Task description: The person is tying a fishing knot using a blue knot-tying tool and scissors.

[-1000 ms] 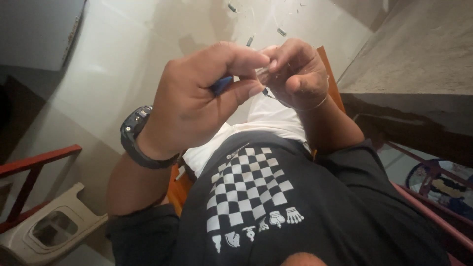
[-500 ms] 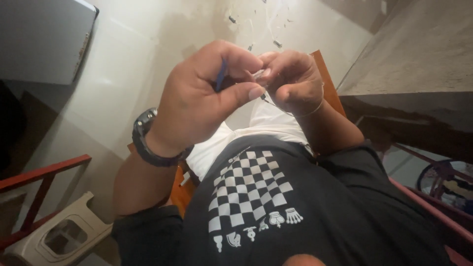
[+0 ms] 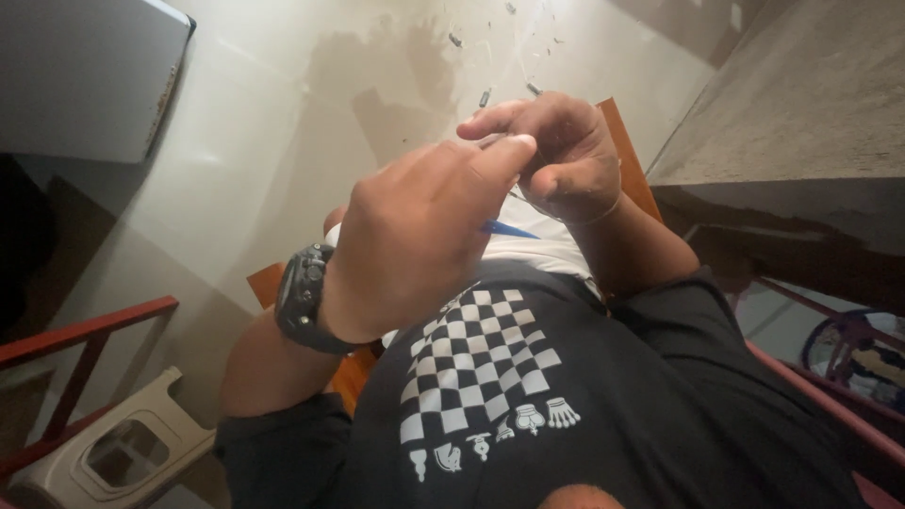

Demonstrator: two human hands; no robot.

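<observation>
Head view, looking down the person's front. Left hand, with a black wristwatch on its wrist, is raised above the chest, fingers curled narrow around a blue pen-like tool; only a short length of the tool shows, just below the fingertips. Right hand lies just beside the left hand, on the far side from the watch, its thumb and forefinger pinched shut on a small pale, thin piece. What this piece is cannot be told. The two hands meet at this piece, fingertips touching. Below the hands lie a black shirt printed with a white chequered pattern and a band of white cloth at the waist. An orange-brown seat edge shows behind the right hand. Beyond the hands, a pale floor carries small scattered scraps. Well away from the left hand, past the watch, stand a red metal rail and a beige plastic stool.
</observation>
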